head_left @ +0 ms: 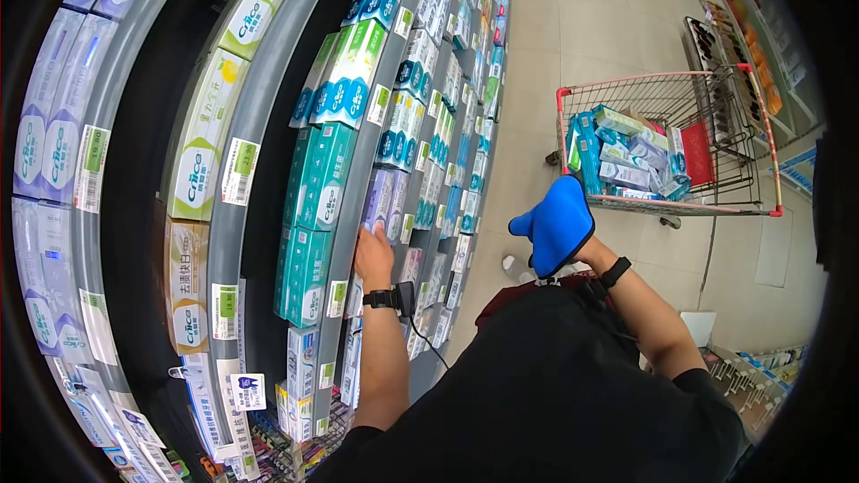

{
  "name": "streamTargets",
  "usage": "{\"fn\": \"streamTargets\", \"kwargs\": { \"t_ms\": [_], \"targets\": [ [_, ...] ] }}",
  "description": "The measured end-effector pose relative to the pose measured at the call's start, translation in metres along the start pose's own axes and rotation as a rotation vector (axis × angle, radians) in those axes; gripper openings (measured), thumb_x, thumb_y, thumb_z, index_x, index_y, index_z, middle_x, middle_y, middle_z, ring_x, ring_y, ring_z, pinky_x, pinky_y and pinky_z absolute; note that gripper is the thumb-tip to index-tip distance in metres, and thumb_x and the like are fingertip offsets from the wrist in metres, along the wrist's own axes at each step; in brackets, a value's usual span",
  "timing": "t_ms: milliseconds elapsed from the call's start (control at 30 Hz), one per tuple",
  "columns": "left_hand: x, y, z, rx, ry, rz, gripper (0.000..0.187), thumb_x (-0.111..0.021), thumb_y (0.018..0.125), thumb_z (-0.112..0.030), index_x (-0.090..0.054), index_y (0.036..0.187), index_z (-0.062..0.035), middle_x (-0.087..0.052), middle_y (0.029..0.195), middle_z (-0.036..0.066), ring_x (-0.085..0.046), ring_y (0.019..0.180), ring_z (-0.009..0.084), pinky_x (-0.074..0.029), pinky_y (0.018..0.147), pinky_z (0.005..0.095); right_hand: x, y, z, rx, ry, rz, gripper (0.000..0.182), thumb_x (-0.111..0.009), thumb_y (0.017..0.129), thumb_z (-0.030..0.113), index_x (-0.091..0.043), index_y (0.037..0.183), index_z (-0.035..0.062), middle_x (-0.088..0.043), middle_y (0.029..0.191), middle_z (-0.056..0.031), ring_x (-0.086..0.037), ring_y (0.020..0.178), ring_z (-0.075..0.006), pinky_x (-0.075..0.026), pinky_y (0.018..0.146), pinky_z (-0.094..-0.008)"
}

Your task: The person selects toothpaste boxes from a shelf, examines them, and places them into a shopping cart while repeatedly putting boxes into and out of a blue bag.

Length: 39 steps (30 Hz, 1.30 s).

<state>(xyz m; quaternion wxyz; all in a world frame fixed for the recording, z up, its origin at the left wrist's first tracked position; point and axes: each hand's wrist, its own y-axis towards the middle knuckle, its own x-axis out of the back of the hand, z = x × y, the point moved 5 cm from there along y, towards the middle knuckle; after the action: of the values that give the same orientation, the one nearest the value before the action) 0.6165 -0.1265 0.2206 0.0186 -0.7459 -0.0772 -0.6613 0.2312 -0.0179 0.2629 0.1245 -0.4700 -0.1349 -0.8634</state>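
Note:
My left hand [374,255] reaches to a shelf on the left, its fingers closed against the near end of a purple-and-white toothpaste box [385,194]. Part of the fingers is hidden at the shelf front. Stacked teal toothpaste boxes [309,277] lie left of that hand. A blue mitt [562,224] covers my right hand [586,250], which hangs in front of my body over the aisle. Its thumb part sticks out to the left, apart from the rest, and no object shows in it. The fingers are hidden inside the mitt.
Shelves with price tags [240,170] and rows of toothpaste boxes run along the left. A wire shopping cart [716,85] stands ahead on the right, holding many toothpaste boxes [631,154]. Further racks [769,45] line the right side. A cable [428,340] runs from my left wrist.

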Motion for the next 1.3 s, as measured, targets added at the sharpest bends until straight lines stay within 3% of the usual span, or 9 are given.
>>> {"fn": "streamTargets", "kwargs": {
  "t_ms": [100, 300, 400, 467, 633, 733, 800, 1067, 1300],
  "targets": [
    [0.0, 0.01, 0.002, 0.006, -0.003, 0.072, 0.056, -0.046, 0.102, -0.039, -0.05, 0.128, 0.0102, -0.056, 0.124, 0.035, -0.055, 0.113, 0.0497, -0.043, 0.097, 0.0517, 0.008, 0.007, 0.012, -0.002, -0.073, 0.094, 0.013, -0.065, 0.058, 0.018, -0.066, 0.071, 0.0197, -0.046, 0.057, -0.0126, -0.046, 0.056, -0.0321, -0.031, 0.06, -0.0411],
    [0.008, 0.028, -0.003, 0.0, -0.079, 0.13, 0.06, -0.048, 0.1, -0.039, -0.046, 0.135, 0.0106, -0.049, 0.135, 0.037, -0.048, 0.124, 0.0508, -0.037, 0.107, 0.0492, -0.013, 0.001, -0.004, 0.07, 0.036, -0.056, 0.01, -0.064, 0.057, 0.018, -0.057, 0.064, 0.0204, -0.035, 0.055, -0.0124, -0.038, 0.053, -0.032, -0.027, 0.058, -0.0407],
    [0.015, 0.032, -0.01, 0.024, -0.116, 0.164, 0.06, -0.05, 0.099, -0.038, -0.047, 0.135, 0.0099, -0.049, 0.135, 0.036, -0.049, 0.124, 0.0496, -0.038, 0.107, 0.0481, -0.037, -0.008, -0.023, 0.022, 0.238, -0.049, 0.013, -0.07, 0.064, 0.022, -0.061, 0.068, 0.0135, -0.055, 0.068, -0.0103, -0.054, 0.067, -0.0304, -0.041, 0.065, -0.0399],
    [-0.009, 0.042, 0.011, -0.09, -0.121, 0.038, 0.06, -0.051, 0.099, -0.038, -0.048, 0.135, 0.0095, -0.049, 0.135, 0.036, -0.049, 0.125, 0.0488, -0.038, 0.107, 0.0476, -0.004, 0.001, -0.001, 0.073, 0.016, -0.069, 0.012, -0.065, 0.06, 0.02, -0.053, 0.061, 0.0203, -0.034, 0.056, -0.0129, -0.037, 0.053, -0.0326, -0.026, 0.057, -0.0417],
    [-0.035, 0.061, 0.026, -0.092, -0.168, -0.058, 0.062, -0.051, 0.097, -0.048, -0.064, 0.117, 0.0102, -0.063, 0.115, 0.034, -0.061, 0.106, 0.0494, -0.049, 0.092, 0.0497, -0.009, -0.014, -0.007, -0.019, 0.191, -0.043, 0.026, -0.071, 0.058, 0.032, -0.049, 0.058, 0.0192, -0.032, 0.054, -0.0128, -0.036, 0.052, -0.0334, -0.027, 0.058, -0.0411],
    [-0.05, 0.066, 0.041, 0.101, -0.036, 0.213, 0.068, -0.048, 0.097, -0.053, -0.064, 0.115, 0.0109, -0.064, 0.113, 0.035, -0.062, 0.104, 0.0497, -0.05, 0.091, 0.0502, -0.007, -0.018, -0.004, -0.08, 0.183, -0.044, 0.03, -0.074, 0.055, 0.035, -0.049, 0.057, 0.0185, -0.032, 0.053, -0.0131, -0.036, 0.052, -0.0346, -0.026, 0.057, -0.0411],
    [-0.05, 0.067, 0.042, -0.048, -0.099, -0.016, 0.068, -0.046, 0.098, -0.054, -0.065, 0.115, 0.0095, -0.064, 0.112, 0.033, -0.063, 0.1, 0.0498, -0.05, 0.087, 0.0509, 0.012, -0.009, 0.01, -0.09, -0.063, 0.045, 0.032, -0.075, 0.054, 0.036, -0.049, 0.056, 0.0181, -0.033, 0.052, -0.0134, -0.037, 0.052, -0.0354, -0.026, 0.057, -0.0412],
    [-0.027, 0.059, 0.025, -0.111, -0.02, -0.041, 0.04, -0.047, 0.102, -0.029, -0.065, 0.118, 0.0026, -0.065, 0.116, 0.028, -0.063, 0.102, 0.0466, -0.051, 0.087, 0.0495, -0.015, -0.024, -0.007, -0.179, 0.154, -0.014, 0.022, -0.069, 0.051, 0.026, -0.049, 0.054, 0.0174, -0.035, 0.052, -0.0146, -0.037, 0.052, -0.0366, -0.027, 0.057, -0.0416],
    [-0.022, 0.07, 0.013, -0.083, -0.064, -0.048, 0.038, -0.047, 0.102, -0.026, -0.065, 0.116, 0.0037, -0.065, 0.114, 0.029, -0.062, 0.101, 0.0472, -0.05, 0.085, 0.0503, 0.01, -0.016, -0.002, -0.087, 0.047, 0.015, 0.027, -0.074, 0.053, 0.038, -0.056, 0.06, 0.0191, -0.039, 0.052, -0.0132, -0.041, 0.053, -0.0356, -0.028, 0.057, -0.0432]
  ]
}}
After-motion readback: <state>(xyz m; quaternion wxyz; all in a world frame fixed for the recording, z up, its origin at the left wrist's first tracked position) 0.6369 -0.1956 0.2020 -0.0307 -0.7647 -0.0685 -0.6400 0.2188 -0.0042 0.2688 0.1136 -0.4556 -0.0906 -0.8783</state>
